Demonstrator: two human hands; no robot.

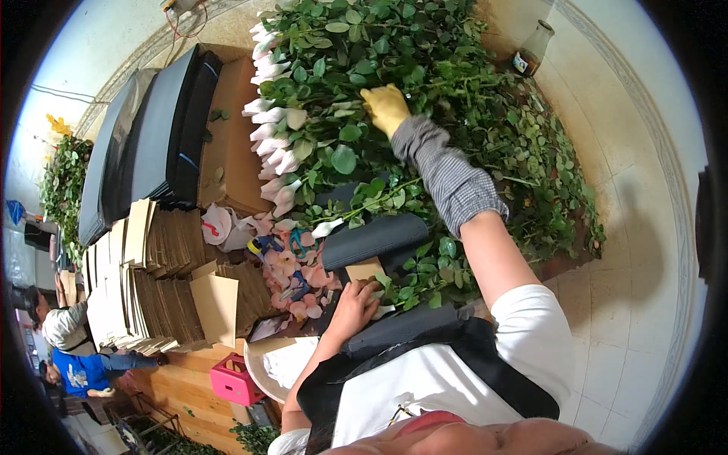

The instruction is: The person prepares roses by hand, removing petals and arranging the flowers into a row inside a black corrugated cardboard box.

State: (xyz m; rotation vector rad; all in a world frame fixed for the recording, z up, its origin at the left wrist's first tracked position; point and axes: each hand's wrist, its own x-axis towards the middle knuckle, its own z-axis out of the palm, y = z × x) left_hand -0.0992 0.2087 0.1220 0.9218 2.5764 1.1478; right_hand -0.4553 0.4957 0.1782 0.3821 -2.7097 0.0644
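Observation:
My left hand (pixel 355 307), bare, lies at the lower edge of a tan cardboard piece (pixel 365 269), its fingers slightly bent and a little apart. Close to its fingertips is a pale rosebud (pixel 384 310). A dark padded roll (pixel 375 241) sits just beyond. Farther off, my right hand (pixel 387 108) wears a yellow glove and reaches into a big heap of leafy rose stems (pixel 345 155). Its fingers curl down into the leaves, hiding whatever they grip. Rose heads in white net sleeves (pixel 277 140) line the heap's left side. One sleeved rose (pixel 326 227) points left beside the roll.
Stacked cardboard sheets (pixel 167 250) and dark panels (pixel 163 125) stand at left. Loose pink petals (pixel 284 265) surround teal-handled scissors (pixel 303 244). A glass bottle (pixel 533 49) stands far right. A pink stool (pixel 235 379) and a person in blue (pixel 82 371) are lower left.

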